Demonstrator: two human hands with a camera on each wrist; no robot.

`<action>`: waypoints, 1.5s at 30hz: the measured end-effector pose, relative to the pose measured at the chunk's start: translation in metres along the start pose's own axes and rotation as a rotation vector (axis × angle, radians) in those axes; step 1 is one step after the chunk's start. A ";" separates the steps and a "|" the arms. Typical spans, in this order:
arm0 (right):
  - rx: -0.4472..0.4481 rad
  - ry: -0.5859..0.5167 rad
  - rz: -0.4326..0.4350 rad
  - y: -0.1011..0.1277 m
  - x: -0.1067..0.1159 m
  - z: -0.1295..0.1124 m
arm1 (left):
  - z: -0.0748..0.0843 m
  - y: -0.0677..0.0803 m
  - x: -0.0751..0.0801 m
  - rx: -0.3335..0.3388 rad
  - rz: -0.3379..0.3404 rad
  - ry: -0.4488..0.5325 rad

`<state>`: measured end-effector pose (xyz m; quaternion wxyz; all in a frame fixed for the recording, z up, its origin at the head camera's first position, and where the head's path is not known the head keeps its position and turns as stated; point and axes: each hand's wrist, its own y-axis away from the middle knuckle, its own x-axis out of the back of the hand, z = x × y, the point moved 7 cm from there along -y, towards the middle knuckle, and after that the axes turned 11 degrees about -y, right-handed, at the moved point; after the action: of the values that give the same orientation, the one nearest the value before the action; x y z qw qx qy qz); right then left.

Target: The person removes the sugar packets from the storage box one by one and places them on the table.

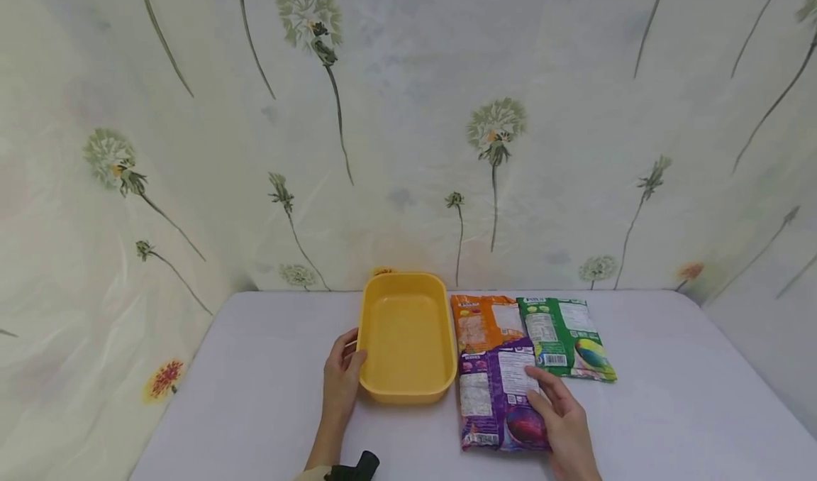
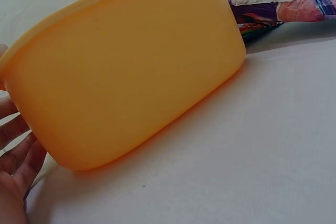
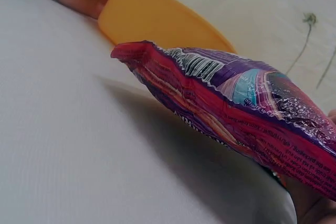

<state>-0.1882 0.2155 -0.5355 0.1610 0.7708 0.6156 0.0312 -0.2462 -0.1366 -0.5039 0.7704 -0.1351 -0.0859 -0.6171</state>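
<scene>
A yellow plastic tub point(image 1: 405, 339) stands empty on the white table. My left hand point(image 1: 353, 350) holds its left side, thumb at the wall and fingers point(image 2: 13, 148) curled along it; the tub point(image 2: 126, 72) fills the left wrist view. Right of the tub lies a purple snack packet point(image 1: 498, 396). My right hand point(image 1: 542, 392) grips its right edge, fingers on top. In the right wrist view the purple packet point(image 3: 236, 103) has its near end raised off the cloth, with the hand point(image 3: 315, 208) under it and the tub point(image 3: 157, 22) behind.
An orange packet point(image 1: 481, 321) and a green packet point(image 1: 564, 335) lie side by side behind the purple one, partly under it. The white table point(image 1: 670, 396) stretches out to the right and left. A dandelion-print sheet point(image 1: 408, 147) closes off the back and sides.
</scene>
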 end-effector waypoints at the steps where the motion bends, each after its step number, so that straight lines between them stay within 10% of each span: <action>1: 0.005 0.002 0.001 0.000 0.001 0.000 | 0.000 0.000 0.000 0.000 -0.001 0.002; 10: 0.003 0.056 0.022 -0.001 0.008 0.005 | 0.001 -0.001 -0.001 0.013 -0.004 -0.005; 24: 0.145 0.510 0.183 0.008 0.010 0.010 | 0.004 -0.001 -0.005 0.024 -0.009 -0.018; 36: 0.295 0.365 0.271 0.008 0.022 0.000 | -0.029 -0.014 -0.006 0.003 0.024 -0.006; 45: 0.268 0.326 0.285 0.009 0.027 0.004 | -0.003 -0.002 -0.002 0.003 0.008 -0.025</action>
<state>-0.1722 0.2389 -0.5411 -0.0500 0.8491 0.5171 0.0957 -0.2490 -0.1364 -0.5074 0.7718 -0.1419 -0.0959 -0.6124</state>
